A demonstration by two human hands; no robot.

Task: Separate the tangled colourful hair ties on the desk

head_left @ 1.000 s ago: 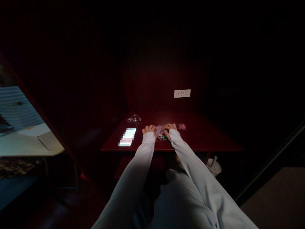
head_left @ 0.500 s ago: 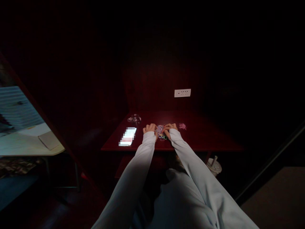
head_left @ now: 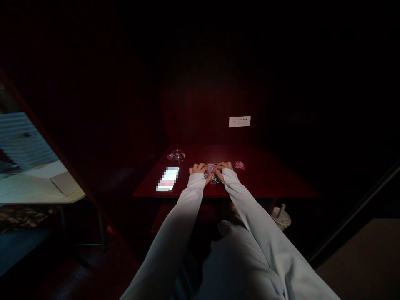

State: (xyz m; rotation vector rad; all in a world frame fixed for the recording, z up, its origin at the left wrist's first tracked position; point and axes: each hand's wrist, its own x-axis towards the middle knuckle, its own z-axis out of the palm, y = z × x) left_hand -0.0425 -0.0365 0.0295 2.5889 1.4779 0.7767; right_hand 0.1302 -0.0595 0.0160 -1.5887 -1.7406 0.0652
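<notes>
A small pile of loops in several colours (head_left: 211, 168), which look like elastic hair ties, lies on the dark red table between my hands. At its left edge is my left hand (head_left: 198, 168), fingers bent and the thumb and fingertips drawn together at the loops. From the right, my right hand (head_left: 224, 166) reaches into the same pile, its index finger and thumb pinched in. Whatever sits between the fingertips is too small to make out. Apart from these, a little heap of pink bands (head_left: 240, 165) lies just right of my right hand.
A lit phone (head_left: 168, 179) with a blurred screen lies left of my hands. Behind it stands a clear container (head_left: 178, 155). A white socket plate (head_left: 239, 121) is on the back wall. Below the table's right side is a whitish bin (head_left: 281, 217). A pale table (head_left: 40, 183) stands far left.
My left hand has shifted slightly right, its fingertips further into the loops. My right hand stays nearly in place with a small finger movement.
</notes>
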